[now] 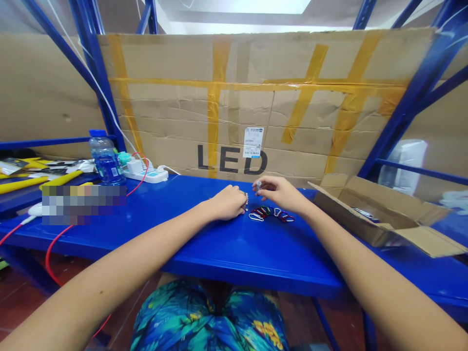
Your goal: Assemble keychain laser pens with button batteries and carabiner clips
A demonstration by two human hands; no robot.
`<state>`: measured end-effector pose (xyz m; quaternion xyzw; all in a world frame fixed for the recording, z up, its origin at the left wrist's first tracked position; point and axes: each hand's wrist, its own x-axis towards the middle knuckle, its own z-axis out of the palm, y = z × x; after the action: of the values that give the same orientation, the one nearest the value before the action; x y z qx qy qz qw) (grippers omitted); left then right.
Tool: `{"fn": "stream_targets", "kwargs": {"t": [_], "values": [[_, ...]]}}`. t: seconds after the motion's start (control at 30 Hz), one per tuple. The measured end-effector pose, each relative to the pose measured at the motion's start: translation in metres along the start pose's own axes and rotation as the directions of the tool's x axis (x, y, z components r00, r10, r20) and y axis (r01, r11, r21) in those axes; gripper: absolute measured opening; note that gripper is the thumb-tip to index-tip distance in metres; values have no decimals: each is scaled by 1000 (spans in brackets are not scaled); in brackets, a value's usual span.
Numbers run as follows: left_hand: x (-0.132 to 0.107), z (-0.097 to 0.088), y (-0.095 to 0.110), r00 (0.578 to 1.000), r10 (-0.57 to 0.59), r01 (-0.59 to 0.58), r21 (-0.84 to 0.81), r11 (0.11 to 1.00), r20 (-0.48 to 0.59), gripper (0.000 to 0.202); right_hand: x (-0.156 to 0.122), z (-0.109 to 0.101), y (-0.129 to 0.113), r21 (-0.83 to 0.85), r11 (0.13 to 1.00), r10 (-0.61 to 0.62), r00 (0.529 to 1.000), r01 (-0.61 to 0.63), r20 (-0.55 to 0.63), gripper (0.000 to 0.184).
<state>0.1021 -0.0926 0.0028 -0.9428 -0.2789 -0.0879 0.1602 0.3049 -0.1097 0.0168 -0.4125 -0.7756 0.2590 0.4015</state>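
Observation:
Both my hands rest on the blue table (204, 243) near its far side. My left hand (228, 201) is curled closed around a small metal piece that shows at its fingertips. My right hand (280, 192) pinches a small silver object (258, 185) between thumb and fingers. Just in front of the hands lies a small heap of coloured carabiner clips (270, 213), red, green, blue and silver. The two hands are almost touching above the clips.
An open cardboard box (383, 214) lies at the right. A taped cardboard sheet marked LED (256, 102) stands behind the table. A water bottle (106, 161), a white power strip (146, 173) with red cable, and yellow tools (22, 183) sit at the left.

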Motion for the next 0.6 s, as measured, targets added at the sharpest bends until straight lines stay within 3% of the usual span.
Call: {"fn": "stream_targets", "kwargs": {"t": [0.1,0.2,0.37,0.6], "values": [[-2,-3,-4,999,-30,29,-29,999,-41,8,1,-1,6,-152,988,-43,999,41,-12,14],[-4,-6,-9,975,-108,83,-134,988,-196,14,1,-2,10,-252,966,-71,997,65,-14,14],[-4,-5,-10,886,-61,-62,-247,967,-459,15,-2,4,3,-247,966,-62,997,71,43,12],[-2,-1,-5,869,7,-145,-241,960,-494,15,-4,12,-6,-148,987,-44,993,59,107,12]]}}
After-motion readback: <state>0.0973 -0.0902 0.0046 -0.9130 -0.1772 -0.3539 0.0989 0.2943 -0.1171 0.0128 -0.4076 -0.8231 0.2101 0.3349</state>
